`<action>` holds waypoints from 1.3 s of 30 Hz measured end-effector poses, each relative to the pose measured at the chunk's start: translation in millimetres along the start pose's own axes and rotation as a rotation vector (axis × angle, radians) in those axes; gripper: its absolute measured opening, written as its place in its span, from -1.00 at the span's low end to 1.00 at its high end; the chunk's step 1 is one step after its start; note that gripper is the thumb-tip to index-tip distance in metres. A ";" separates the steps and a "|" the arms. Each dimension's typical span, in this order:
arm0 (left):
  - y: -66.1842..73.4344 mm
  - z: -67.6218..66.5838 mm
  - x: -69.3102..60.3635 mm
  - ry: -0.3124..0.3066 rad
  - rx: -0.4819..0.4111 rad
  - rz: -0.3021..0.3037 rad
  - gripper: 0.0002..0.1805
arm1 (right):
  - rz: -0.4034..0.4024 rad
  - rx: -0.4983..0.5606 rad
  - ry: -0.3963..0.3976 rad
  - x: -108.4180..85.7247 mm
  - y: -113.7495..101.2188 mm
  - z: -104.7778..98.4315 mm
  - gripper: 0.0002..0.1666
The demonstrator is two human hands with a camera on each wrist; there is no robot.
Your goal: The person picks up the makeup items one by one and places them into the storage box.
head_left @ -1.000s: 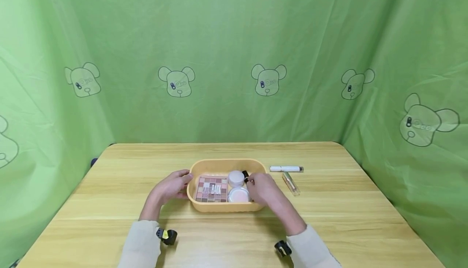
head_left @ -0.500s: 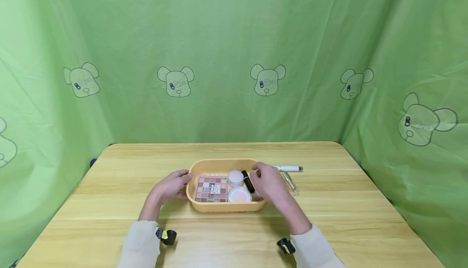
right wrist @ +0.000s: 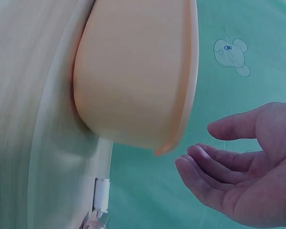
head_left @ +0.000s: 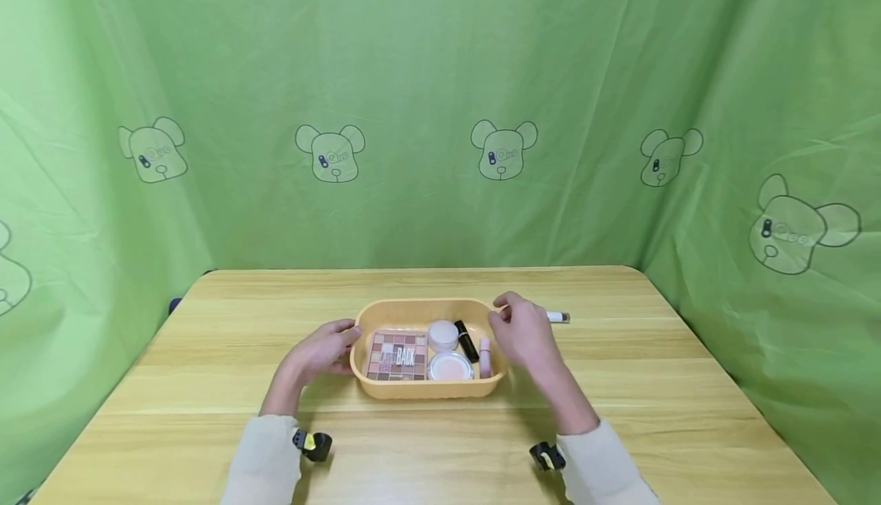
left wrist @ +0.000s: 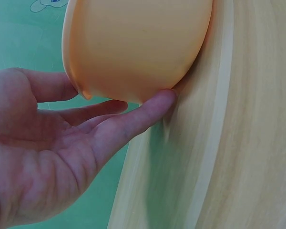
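Note:
A yellow-orange plastic basket (head_left: 428, 390) stands on the table. My left hand (head_left: 325, 350) holds its left end; the thumb lies at the rim and the other fingers are against the outer wall, as in the left wrist view. Inside lie an eyeshadow palette (head_left: 398, 356), a round pale pink jar (head_left: 443, 335), a round clear-rimmed compact (head_left: 450, 367), a black lipstick tube (head_left: 466, 341) and a small pink tube (head_left: 485, 358). My right hand (head_left: 526, 332) hovers by the basket's right rim. Its fingers are loosely bent, with nothing between them in the right wrist view.
A white tube (head_left: 558, 317) lies on the wooden table (head_left: 640, 382) beyond the right hand, partly covered by it. A clear-cased tube (right wrist: 96, 220) shows at the bottom of the right wrist view. Green curtains (head_left: 413, 206) surround the table.
My right hand has let go of the black lipstick and moved right and up, out of the basket to its right rim. The pink tube has come into view. My left hand stays put.

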State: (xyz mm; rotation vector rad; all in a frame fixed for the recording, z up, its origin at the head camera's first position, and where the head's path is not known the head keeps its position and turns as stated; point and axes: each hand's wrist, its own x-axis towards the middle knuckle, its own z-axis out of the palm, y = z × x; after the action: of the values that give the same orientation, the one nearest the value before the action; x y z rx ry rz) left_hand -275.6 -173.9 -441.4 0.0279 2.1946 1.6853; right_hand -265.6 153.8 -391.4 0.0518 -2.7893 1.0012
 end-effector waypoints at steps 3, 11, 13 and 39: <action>0.0 -0.2 0.1 0.002 0.000 0.000 -0.36 | 0.020 -0.006 -0.008 1.8 3.8 -3.1 -0.60; -0.1 0.1 0.6 0.002 0.000 -0.001 -0.36 | 0.037 -0.049 -0.005 6.9 17.6 -9.9 -0.57; 0.2 0.3 0.2 0.001 0.003 0.000 -0.36 | 0.042 -0.050 -0.014 8.3 21.2 -10.7 -0.57; -1.2 -1.0 0.8 -0.001 0.001 -0.005 -0.34 | 0.111 -0.079 -0.079 16.9 62.4 -22.2 -0.44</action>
State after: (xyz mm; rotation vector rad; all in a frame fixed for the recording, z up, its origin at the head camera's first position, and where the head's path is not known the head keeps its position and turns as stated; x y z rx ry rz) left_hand -276.5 -175.0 -442.5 0.0236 2.1929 1.6808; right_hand -284.5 216.5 -410.7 -0.0759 -2.9289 0.9316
